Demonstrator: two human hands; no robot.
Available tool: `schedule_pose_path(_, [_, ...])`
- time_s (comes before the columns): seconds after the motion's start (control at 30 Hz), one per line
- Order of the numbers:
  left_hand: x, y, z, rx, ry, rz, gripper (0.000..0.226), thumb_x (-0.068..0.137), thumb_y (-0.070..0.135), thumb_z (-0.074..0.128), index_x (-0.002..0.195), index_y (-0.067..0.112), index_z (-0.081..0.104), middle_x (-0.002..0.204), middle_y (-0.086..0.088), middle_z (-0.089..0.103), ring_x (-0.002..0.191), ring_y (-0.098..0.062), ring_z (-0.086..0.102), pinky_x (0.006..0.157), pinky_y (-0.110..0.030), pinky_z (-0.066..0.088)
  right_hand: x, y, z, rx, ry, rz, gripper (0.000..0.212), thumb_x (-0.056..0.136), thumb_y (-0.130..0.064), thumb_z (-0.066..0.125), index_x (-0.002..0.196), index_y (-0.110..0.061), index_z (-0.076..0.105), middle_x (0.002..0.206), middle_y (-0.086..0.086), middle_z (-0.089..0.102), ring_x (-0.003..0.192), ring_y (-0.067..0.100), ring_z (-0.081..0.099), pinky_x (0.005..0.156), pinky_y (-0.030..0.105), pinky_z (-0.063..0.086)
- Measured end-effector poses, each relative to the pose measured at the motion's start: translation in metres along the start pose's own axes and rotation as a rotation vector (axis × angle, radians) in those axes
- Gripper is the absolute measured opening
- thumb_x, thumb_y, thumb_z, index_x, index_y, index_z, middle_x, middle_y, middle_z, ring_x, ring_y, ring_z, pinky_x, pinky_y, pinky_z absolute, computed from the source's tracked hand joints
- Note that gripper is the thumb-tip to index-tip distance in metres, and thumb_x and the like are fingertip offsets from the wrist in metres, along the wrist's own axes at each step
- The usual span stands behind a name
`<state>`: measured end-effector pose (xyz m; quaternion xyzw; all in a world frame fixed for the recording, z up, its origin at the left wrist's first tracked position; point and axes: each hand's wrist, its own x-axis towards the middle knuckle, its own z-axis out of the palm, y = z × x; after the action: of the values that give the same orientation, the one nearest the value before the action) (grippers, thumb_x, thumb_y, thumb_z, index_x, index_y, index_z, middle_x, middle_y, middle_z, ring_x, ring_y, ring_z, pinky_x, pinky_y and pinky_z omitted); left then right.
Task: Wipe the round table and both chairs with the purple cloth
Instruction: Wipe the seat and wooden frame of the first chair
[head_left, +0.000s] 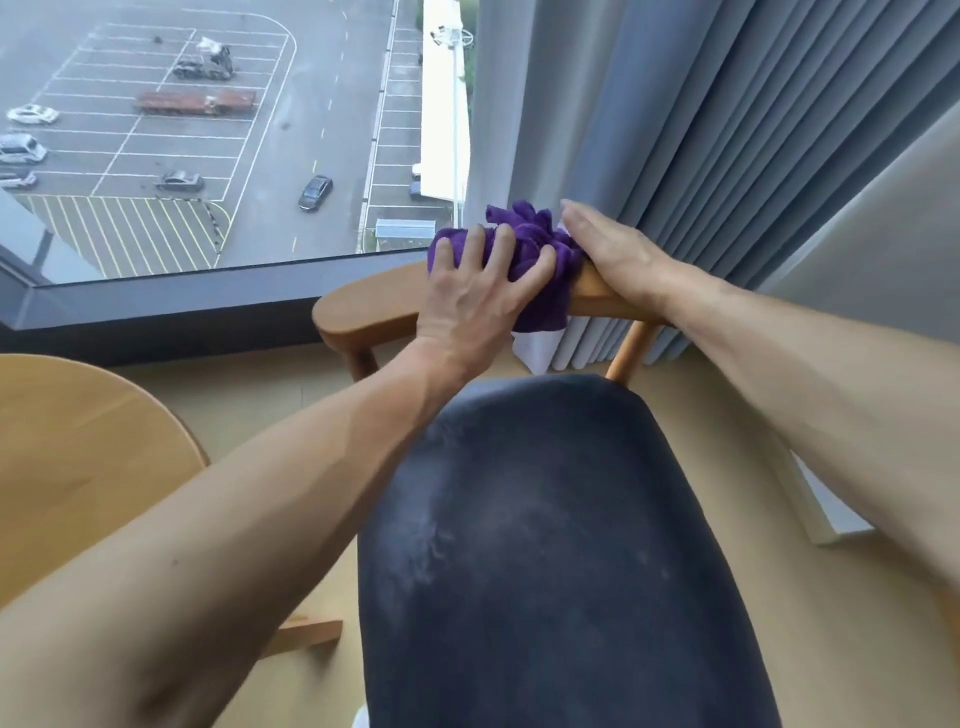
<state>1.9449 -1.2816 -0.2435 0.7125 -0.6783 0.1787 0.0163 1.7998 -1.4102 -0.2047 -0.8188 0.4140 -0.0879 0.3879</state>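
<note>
A wooden chair with a dark blue padded seat (545, 545) fills the lower middle of the view. Its curved wooden backrest (363, 306) runs across the centre, in front of the window. The purple cloth (535, 244) is bunched on top of that backrest. My left hand (478, 296) presses down on the cloth with spread, slightly bent fingers. My right hand (608, 249) lies with straight fingers on the backrest, just right of the cloth and touching it. Part of the round wooden table (78, 447) shows at the left edge.
A large window (208, 130) behind the chair looks down on a car park. Grey pleated curtains (727, 130) hang at the right, close behind the backrest. The floor (260, 395) is pale wood, with a white skirting piece (826, 514) at the right.
</note>
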Motion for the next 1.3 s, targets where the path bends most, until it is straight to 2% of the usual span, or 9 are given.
schedule_pose_path(0.13, [-0.036, -0.046, -0.006, 0.068, -0.063, -0.023, 0.058, 0.093, 0.014, 0.036, 0.15, 0.026, 0.033, 0.145, -0.024, 0.042, 0.128, -0.044, 0.044, 0.095, -0.055, 0.041, 0.003, 0.0, -0.004, -0.042, -0.038, 0.06, 0.066, 0.095, -0.074, 0.017, 0.154, -0.044, 0.024, 0.149, -0.006, 0.049, 0.14, 0.02, 0.038, 0.116, 0.037, 0.02])
schedule_pose_path(0.27, [-0.059, -0.068, -0.007, 0.083, -0.16, -0.116, 0.07, 0.087, 0.017, 0.06, 0.151, 0.024, 0.033, 0.145, -0.025, 0.038, 0.13, -0.044, 0.041, 0.09, -0.053, 0.041, 0.005, 0.003, -0.01, 0.054, -0.079, 0.054, 0.064, 0.097, -0.072, 0.015, 0.155, -0.045, 0.018, 0.134, -0.012, 0.063, 0.131, 0.01, 0.044, 0.105, 0.033, 0.019])
schedule_pose_path(0.47, [0.005, -0.014, -0.008, 0.017, -0.14, -0.081, 0.077, 0.083, 0.042, 0.072, 0.147, 0.027, 0.033, 0.132, -0.02, 0.043, 0.116, -0.039, 0.047, 0.085, -0.052, 0.042, 0.018, 0.015, -0.033, 0.482, -0.09, 0.087, 0.068, 0.1, -0.064, 0.024, 0.159, -0.032, 0.012, 0.153, 0.02, 0.039, 0.137, 0.022, 0.047, 0.118, 0.034, 0.03])
schedule_pose_path(0.7, [0.08, 0.093, -0.008, -0.042, -0.046, 0.204, 0.075, 0.08, 0.043, 0.072, 0.142, 0.029, 0.034, 0.128, -0.015, 0.046, 0.115, -0.037, 0.048, 0.086, -0.052, 0.044, -0.014, 0.074, -0.084, 0.218, 0.041, 0.264, 0.068, 0.095, -0.072, 0.018, 0.154, -0.04, 0.026, 0.149, 0.005, 0.047, 0.13, 0.021, 0.051, 0.114, 0.046, 0.037])
schedule_pose_path(0.77, [0.094, 0.125, -0.011, -0.09, -0.013, 0.295, 0.069, 0.081, 0.043, 0.072, 0.14, 0.03, 0.037, 0.125, -0.013, 0.049, 0.112, -0.035, 0.05, 0.085, -0.051, 0.045, -0.026, 0.089, -0.105, 0.143, 0.033, 0.329, 0.071, 0.094, -0.074, 0.017, 0.151, -0.037, 0.039, 0.151, 0.004, 0.046, 0.137, 0.021, 0.044, 0.115, 0.043, 0.034])
schedule_pose_path(0.87, [0.109, 0.175, -0.019, -0.186, -0.011, 0.451, 0.075, 0.079, 0.047, 0.073, 0.141, 0.031, 0.036, 0.128, -0.014, 0.051, 0.109, -0.034, 0.053, 0.085, -0.05, 0.045, -0.047, 0.104, -0.126, 0.004, -0.02, 0.46, 0.076, 0.091, -0.077, 0.018, 0.133, -0.03, 0.061, 0.136, 0.001, 0.06, 0.121, 0.019, 0.054, 0.108, 0.038, 0.038])
schedule_pose_path(1.0, [0.112, 0.195, -0.024, -0.286, 0.01, 0.503, 0.085, 0.072, 0.054, 0.078, 0.142, 0.029, 0.037, 0.126, -0.011, 0.054, 0.109, -0.032, 0.057, 0.084, -0.047, 0.045, -0.077, 0.123, -0.141, 0.032, -0.048, 0.527, 0.067, 0.095, -0.072, 0.021, 0.129, -0.033, 0.064, 0.129, 0.004, 0.063, 0.115, 0.025, 0.06, 0.104, 0.047, 0.047])
schedule_pose_path(1.17, [0.117, 0.158, -0.026, -0.349, -0.054, 0.515, 0.074, 0.081, 0.057, 0.068, 0.144, 0.031, 0.037, 0.117, -0.003, 0.056, 0.107, -0.026, 0.057, 0.085, -0.042, 0.045, -0.098, 0.129, -0.133, 0.112, -0.105, 0.422, 0.062, 0.098, -0.068, 0.018, 0.146, -0.038, 0.044, 0.148, 0.0, 0.05, 0.134, 0.021, 0.048, 0.117, 0.046, 0.032])
schedule_pose_path(1.3, [0.097, 0.128, -0.017, -0.314, 0.01, 0.292, 0.074, 0.077, 0.055, 0.073, 0.141, 0.029, 0.045, 0.126, -0.006, 0.056, 0.122, -0.032, 0.052, 0.101, -0.047, 0.04, -0.109, 0.127, -0.135, 0.11, -0.153, 0.419, 0.064, 0.099, -0.068, 0.016, 0.156, -0.04, 0.021, 0.147, 0.003, 0.051, 0.135, 0.027, 0.047, 0.116, 0.049, 0.03])
